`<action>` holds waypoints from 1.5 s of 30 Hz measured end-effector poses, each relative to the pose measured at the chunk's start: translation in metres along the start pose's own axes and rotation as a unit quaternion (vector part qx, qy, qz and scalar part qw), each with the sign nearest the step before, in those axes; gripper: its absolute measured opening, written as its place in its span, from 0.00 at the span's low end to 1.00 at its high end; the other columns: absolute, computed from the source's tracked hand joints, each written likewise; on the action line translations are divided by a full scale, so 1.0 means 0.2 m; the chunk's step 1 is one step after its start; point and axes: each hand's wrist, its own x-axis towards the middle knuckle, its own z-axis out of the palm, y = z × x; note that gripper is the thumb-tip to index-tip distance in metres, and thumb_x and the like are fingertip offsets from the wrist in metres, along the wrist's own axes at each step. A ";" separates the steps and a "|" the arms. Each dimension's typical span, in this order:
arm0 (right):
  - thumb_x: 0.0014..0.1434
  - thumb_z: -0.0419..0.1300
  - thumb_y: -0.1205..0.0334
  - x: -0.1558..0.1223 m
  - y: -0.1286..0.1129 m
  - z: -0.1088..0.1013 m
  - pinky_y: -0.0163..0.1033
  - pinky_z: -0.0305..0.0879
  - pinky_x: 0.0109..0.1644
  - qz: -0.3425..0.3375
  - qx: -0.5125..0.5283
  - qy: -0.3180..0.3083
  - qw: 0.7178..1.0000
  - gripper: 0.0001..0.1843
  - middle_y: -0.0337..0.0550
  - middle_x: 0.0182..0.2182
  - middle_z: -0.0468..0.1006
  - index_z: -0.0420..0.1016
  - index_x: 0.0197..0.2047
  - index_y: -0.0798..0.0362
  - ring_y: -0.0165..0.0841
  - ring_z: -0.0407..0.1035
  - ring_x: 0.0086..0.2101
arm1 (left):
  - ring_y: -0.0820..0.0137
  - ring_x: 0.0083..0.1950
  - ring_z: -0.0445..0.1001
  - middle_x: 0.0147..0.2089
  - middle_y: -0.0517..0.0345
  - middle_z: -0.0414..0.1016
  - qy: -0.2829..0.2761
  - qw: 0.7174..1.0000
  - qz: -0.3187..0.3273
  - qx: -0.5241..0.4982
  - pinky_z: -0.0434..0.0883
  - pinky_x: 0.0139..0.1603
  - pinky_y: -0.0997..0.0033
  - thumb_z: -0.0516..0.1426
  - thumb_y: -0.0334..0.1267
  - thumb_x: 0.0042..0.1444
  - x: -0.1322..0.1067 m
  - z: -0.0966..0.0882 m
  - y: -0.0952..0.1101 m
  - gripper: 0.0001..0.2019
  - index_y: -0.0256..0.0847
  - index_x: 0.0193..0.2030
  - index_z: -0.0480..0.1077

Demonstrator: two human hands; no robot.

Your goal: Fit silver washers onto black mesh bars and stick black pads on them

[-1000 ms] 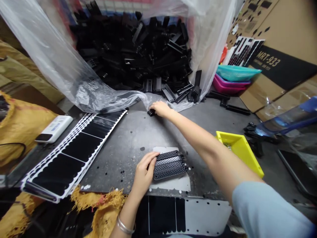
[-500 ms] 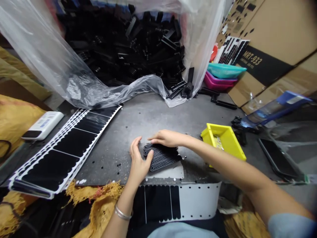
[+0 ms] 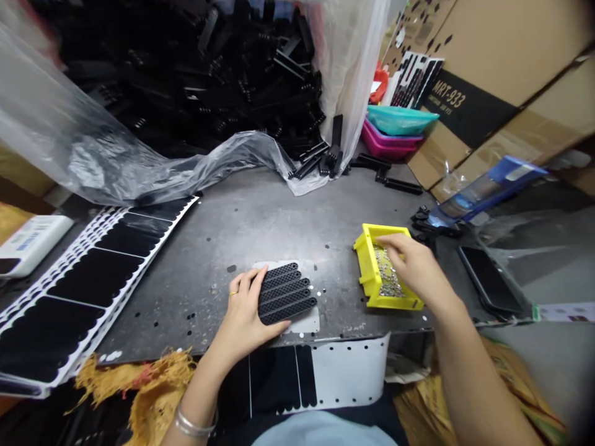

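Observation:
Several black strips with a mesh pattern and rounded ends [image 3: 286, 294] lie side by side on a pale sheet [image 3: 304, 323] at the front of the table. My left hand [image 3: 244, 306] is closed around their left ends, fingers over the top edge and thumb along the bottom edge. To the right stands a yellow bin [image 3: 365, 263] with small shiny metal pieces [image 3: 388, 275] inside. Over the bin is my right hand [image 3: 416, 263], its fingers bent together above the pieces. Whatever may be between those fingertips is too small to make out.
Stacked sheets of black stickers [image 3: 77, 275] lie at left. Behind, a clear plastic bag [image 3: 186, 173] holds many black parts. At right are a phone [image 3: 490, 282], a blue-and-clear packet [image 3: 483, 192], stacked baskets [image 3: 402, 121] and cardboard boxes [image 3: 530, 56]. The table's front edge runs close by.
My right hand has left the black strips and moved right to the yellow bin. My left hand now holds the strips' left ends, and their rounded right ends show. The view has shifted right.

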 end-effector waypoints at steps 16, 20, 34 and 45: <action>0.54 0.62 0.70 -0.07 0.17 0.11 0.41 0.71 0.41 -0.026 -0.114 -0.131 0.985 0.07 0.47 0.38 0.75 0.74 0.38 0.53 0.39 0.74 0.37 | 0.35 0.79 0.47 0.79 0.35 0.46 0.044 0.998 0.006 0.047 0.52 0.73 0.24 0.69 0.58 0.52 -0.05 -0.02 0.07 0.61 0.48 0.81 0.35; 0.59 0.58 0.67 -0.07 0.19 0.03 0.42 0.69 0.37 -0.019 -0.116 -0.104 0.988 0.06 0.46 0.33 0.77 0.75 0.32 0.51 0.38 0.75 0.32 | 0.34 0.79 0.47 0.80 0.35 0.45 0.017 0.999 0.014 0.043 0.51 0.75 0.26 0.72 0.59 0.46 -0.02 -0.02 0.07 0.66 0.48 0.81 0.34; 0.70 0.55 0.71 -0.08 -0.76 0.41 0.50 0.81 0.49 -0.287 0.053 -0.106 0.951 0.13 0.56 0.49 0.81 0.78 0.53 0.56 0.43 0.77 0.47 | 0.44 0.78 0.55 0.75 0.42 0.62 0.021 0.999 0.015 0.036 0.52 0.77 0.35 0.66 0.53 0.58 -0.10 -0.08 0.07 0.49 0.49 0.79 0.44; 0.71 0.58 0.65 -0.04 -0.60 0.35 0.48 0.74 0.48 -0.212 0.159 -0.085 0.960 0.11 0.46 0.42 0.79 0.79 0.53 0.48 0.38 0.73 0.43 | 0.65 0.56 0.80 0.44 0.62 0.84 0.042 0.991 0.122 0.040 0.56 0.75 0.48 0.55 0.33 0.71 0.00 -0.20 0.07 0.09 0.47 0.47 0.78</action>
